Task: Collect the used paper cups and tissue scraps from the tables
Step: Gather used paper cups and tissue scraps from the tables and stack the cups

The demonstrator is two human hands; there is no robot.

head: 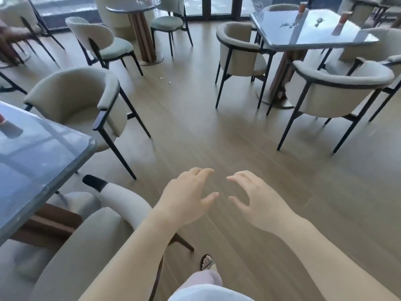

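Left grip (186, 198) and right grip (258, 203) hover side by side over the floor (217, 131), fingers loosely spread, holding nothing; reddish cups (342, 18) stand on the far counter (314, 36)

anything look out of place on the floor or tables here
Yes. Two small white scraps lie on the wooden floor near the round table's base. They may be tissue, but are too small to tell. Two reddish cups also stand on the far right table.

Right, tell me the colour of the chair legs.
Black chair legs, seen in the head view.
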